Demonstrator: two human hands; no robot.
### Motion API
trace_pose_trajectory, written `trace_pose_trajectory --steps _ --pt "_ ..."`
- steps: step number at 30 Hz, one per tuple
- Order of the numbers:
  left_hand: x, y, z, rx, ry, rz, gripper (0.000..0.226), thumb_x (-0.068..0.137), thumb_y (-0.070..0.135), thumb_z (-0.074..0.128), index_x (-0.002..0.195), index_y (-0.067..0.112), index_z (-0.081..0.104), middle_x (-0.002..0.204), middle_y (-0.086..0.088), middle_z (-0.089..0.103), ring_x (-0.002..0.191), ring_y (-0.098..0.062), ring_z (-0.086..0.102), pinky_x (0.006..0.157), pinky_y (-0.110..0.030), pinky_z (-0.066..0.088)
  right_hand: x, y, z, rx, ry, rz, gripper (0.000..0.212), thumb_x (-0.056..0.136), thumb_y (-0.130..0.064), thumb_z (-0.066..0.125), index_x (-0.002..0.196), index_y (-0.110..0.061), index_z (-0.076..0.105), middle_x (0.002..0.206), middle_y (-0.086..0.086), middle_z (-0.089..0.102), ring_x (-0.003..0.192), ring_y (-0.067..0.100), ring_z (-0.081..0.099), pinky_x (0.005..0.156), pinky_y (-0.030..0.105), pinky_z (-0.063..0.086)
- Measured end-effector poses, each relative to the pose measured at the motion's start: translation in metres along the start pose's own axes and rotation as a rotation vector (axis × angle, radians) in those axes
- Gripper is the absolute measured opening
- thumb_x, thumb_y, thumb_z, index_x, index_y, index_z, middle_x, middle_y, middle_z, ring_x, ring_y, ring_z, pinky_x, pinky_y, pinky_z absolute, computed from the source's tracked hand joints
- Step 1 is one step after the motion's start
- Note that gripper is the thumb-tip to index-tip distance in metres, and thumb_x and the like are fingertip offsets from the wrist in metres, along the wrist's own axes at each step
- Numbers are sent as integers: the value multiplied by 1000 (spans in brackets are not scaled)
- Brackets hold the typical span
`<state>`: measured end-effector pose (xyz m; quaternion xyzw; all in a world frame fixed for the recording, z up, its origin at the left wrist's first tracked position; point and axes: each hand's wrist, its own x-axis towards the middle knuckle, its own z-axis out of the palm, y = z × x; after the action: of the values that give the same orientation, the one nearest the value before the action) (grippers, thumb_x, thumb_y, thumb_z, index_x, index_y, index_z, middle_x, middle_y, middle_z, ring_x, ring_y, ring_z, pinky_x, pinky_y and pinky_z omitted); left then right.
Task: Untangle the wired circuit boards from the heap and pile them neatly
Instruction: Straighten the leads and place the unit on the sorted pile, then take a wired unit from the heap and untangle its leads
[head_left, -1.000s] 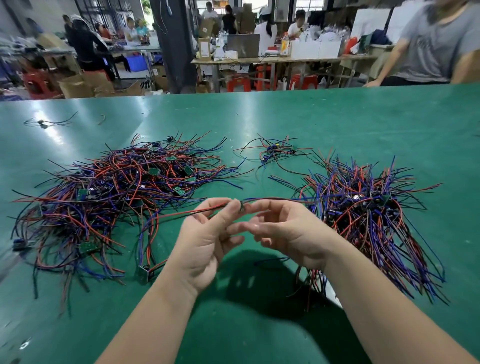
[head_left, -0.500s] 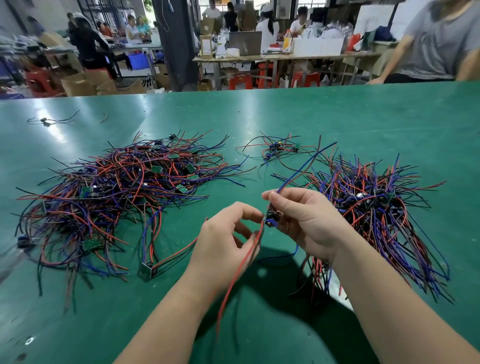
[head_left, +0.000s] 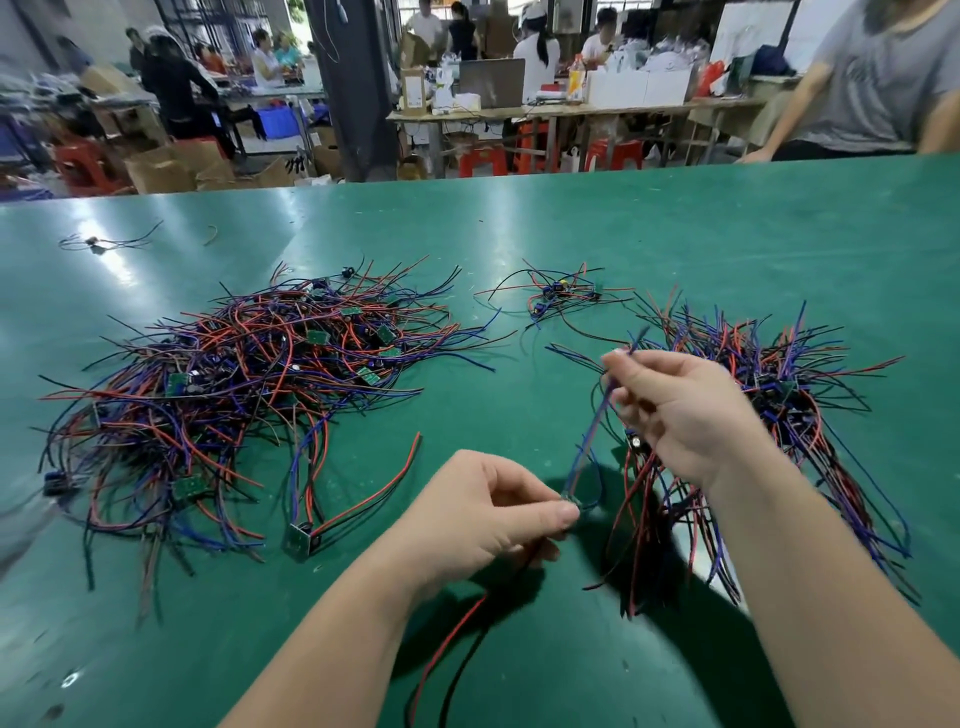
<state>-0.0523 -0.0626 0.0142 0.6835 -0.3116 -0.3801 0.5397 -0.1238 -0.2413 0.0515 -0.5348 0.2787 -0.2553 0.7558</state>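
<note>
The left hand (head_left: 483, 514) pinched a circuit board (head_left: 571, 503); the right hand (head_left: 685, 410) pinched its blue wire (head_left: 589, 431). The wire stretched lengthwise toward the desk's (head_left: 675, 234) far edge, leaning right.

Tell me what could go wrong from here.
The blue wire is stretched between the right hand and the board pinched by the left hand; pulling harder might strain its joint. The red and black wires dangling below could snag. The right forearm crosses the sorted pile and may disturb it.
</note>
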Motion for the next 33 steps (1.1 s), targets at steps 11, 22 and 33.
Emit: trace_pose_trajectory --steps 11,22,33 --pt "6 3 0 -192 319 80 16 75 22 76 73 7 69 67 -6 72 51 -14 65 48 -21 51 1 20 10 -144 -79 -24 32 87 -11 64 117 -12 53 99 9 63 54 12 64 49 18 50" --pt "9 -17 -24 1093 559 167 38 91 36 53 127 25 55 127 3 51 116 -20 45 99 -33 37 -5 19 11 -503 24 -318 15 78 -9 73 66 -17 72 61 -1 70 55 10 62 52 19 48" --pt "10 -22 -44 1099 703 -150 13 94 28 52 100 19 60 100 -1 64 95 -24 60 78 -34 47 -4 9 -5 -997 142 -499 10 83 -18 65 78 -22 72 54 -19 56 53 -6 53 52 4 34"
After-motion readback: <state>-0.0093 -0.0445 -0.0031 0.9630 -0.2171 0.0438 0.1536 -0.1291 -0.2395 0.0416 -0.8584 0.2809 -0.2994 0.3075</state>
